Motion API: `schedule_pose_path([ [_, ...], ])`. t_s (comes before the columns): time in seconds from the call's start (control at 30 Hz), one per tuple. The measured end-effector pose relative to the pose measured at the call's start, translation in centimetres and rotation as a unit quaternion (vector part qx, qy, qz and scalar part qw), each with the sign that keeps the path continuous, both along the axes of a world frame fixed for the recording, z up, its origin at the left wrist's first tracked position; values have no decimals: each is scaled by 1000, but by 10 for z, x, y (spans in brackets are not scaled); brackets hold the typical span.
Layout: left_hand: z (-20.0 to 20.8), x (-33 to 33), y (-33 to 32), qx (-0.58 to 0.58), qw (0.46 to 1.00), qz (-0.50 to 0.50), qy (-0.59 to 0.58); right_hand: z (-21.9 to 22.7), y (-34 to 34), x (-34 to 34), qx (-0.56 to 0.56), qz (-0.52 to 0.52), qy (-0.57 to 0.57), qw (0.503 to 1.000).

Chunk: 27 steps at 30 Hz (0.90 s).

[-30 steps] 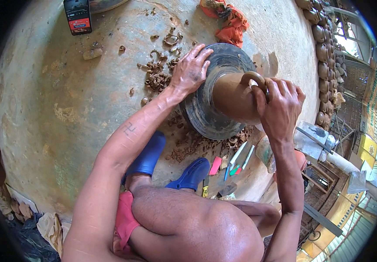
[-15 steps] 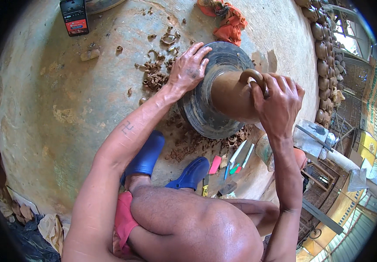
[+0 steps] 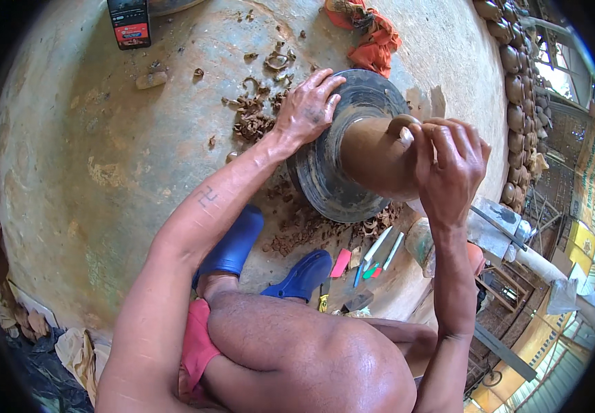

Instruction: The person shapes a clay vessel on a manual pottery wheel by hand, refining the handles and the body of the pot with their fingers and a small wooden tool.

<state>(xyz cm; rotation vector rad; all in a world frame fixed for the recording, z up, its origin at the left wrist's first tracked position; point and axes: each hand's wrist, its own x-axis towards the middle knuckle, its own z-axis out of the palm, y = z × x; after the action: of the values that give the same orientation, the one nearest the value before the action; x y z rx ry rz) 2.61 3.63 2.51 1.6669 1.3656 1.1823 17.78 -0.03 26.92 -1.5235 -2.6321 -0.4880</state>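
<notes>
A brown clay pot (image 3: 374, 155) stands on the dark round potter's wheel (image 3: 315, 182). From its upper side a curved clay handle (image 3: 401, 124) sticks out. My right hand (image 3: 453, 160) is closed at the handle's outer end, thumb and fingers bent over it; the hand hides part of the handle and the pot's rim. My left hand (image 3: 309, 107) lies on the wheel's left edge with its fingers stretched out, holding nothing.
Clay trimmings (image 3: 253, 118) lie left of the wheel. An orange cloth (image 3: 378, 48) sits beyond it, and a phone (image 3: 131, 24) stands far left. Several small tools (image 3: 376, 249) lie near my blue clogs (image 3: 302, 277). Rows of clay pots (image 3: 515, 89) line the right side.
The whole view has shifted slightly. My right hand has tilted over the handle, and less of the handle's loop shows. My left hand stays on the wheel's edge.
</notes>
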Motion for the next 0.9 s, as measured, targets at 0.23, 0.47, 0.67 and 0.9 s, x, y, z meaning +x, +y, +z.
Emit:
schedule_pose_path([
  [0.23,-3,2,2,6,1000,1,-9,-14,9,-31,-73,37,-141,987],
  [0.47,-4,2,1,1,1000,1,-10,-28,-1,-29,-139,31,-230,963],
  [0.67,-2,2,0,-5,1000,-1,-19,-19,8,-21,-146,69,-173,971],
  [0.9,-4,2,2,5,1000,3,-22,-18,-4,-17,-146,45,-211,965],
])
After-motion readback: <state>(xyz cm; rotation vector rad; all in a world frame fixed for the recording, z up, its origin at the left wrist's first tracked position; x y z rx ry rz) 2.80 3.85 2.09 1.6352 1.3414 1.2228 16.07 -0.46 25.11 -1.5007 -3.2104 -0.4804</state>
